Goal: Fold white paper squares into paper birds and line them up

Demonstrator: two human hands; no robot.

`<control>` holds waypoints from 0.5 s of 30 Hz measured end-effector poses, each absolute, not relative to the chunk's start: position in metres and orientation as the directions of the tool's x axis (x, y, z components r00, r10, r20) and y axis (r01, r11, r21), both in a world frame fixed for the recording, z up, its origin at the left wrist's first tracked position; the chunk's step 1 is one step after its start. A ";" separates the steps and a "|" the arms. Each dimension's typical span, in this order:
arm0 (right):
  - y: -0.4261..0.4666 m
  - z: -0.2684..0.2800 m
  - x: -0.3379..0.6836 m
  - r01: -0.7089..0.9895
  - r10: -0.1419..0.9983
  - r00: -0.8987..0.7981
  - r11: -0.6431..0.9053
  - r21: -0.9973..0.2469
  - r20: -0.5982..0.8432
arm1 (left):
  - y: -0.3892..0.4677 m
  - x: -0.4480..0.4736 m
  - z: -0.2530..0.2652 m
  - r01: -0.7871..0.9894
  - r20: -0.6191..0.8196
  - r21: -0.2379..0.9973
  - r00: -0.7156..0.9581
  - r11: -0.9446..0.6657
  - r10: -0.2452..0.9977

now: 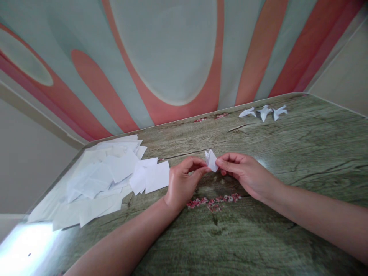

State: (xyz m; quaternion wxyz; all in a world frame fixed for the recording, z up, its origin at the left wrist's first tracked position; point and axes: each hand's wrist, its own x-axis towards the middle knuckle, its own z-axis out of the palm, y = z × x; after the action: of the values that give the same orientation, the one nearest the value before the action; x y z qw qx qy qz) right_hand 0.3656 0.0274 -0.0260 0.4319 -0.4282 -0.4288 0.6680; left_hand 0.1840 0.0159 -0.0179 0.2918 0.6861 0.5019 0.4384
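Between my two hands is a small piece of folded white paper (212, 161), raised a little over the table and showing pointed flaps at its top. My left hand (185, 179) pinches its lower left edge between thumb and fingers. From the other side, my right hand (244, 171) grips the right corner with thumb and forefinger. Just left of my left hand lie loose white paper squares (157, 177). At the back right stand three folded paper birds (264, 112) in a row.
A wide, overlapping heap of white paper sheets (97, 180) covers the left side of the wood-patterned table (258, 237). Behind the table's far edge rises a wall covering (172, 50) with red and pale shapes. A bright glare shows at the lower left.
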 end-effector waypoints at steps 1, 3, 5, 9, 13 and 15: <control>0.027 -0.027 0.366 -0.207 0.946 -0.256 -0.254 -0.945 -0.198 | 0.016 0.184 -0.017 0.458 0.321 0.824 0.109 -0.334 0.941; 0.028 -0.027 0.366 -0.203 0.950 -0.246 -0.244 -0.948 -0.192 | 0.016 0.183 -0.017 0.483 0.334 0.807 0.102 -0.340 0.937; 0.028 -0.028 0.366 -0.208 0.951 -0.238 -0.248 -0.946 -0.197 | 0.015 0.183 -0.017 0.483 0.338 0.804 0.110 -0.347 0.935; 0.029 -0.027 0.365 -0.226 0.945 -0.245 -0.273 -0.935 -0.217 | 0.015 0.184 -0.018 0.478 0.345 0.800 0.128 -0.362 0.930; 0.029 -0.027 0.364 -0.201 0.950 -0.251 -0.241 -0.950 -0.188 | 0.016 0.183 -0.019 0.470 0.283 0.833 0.089 -0.291 0.955; 0.028 -0.027 0.365 -0.185 0.953 -0.256 -0.214 -0.959 -0.163 | 0.017 0.183 -0.019 0.417 0.236 0.874 0.082 -0.249 0.968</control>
State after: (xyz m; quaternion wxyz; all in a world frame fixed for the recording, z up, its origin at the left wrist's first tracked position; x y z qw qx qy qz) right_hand 0.3646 0.0281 -0.0273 0.4361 -0.4263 -0.4502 0.6522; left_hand 0.1830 0.0168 -0.0194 0.3199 0.6625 0.5228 0.4307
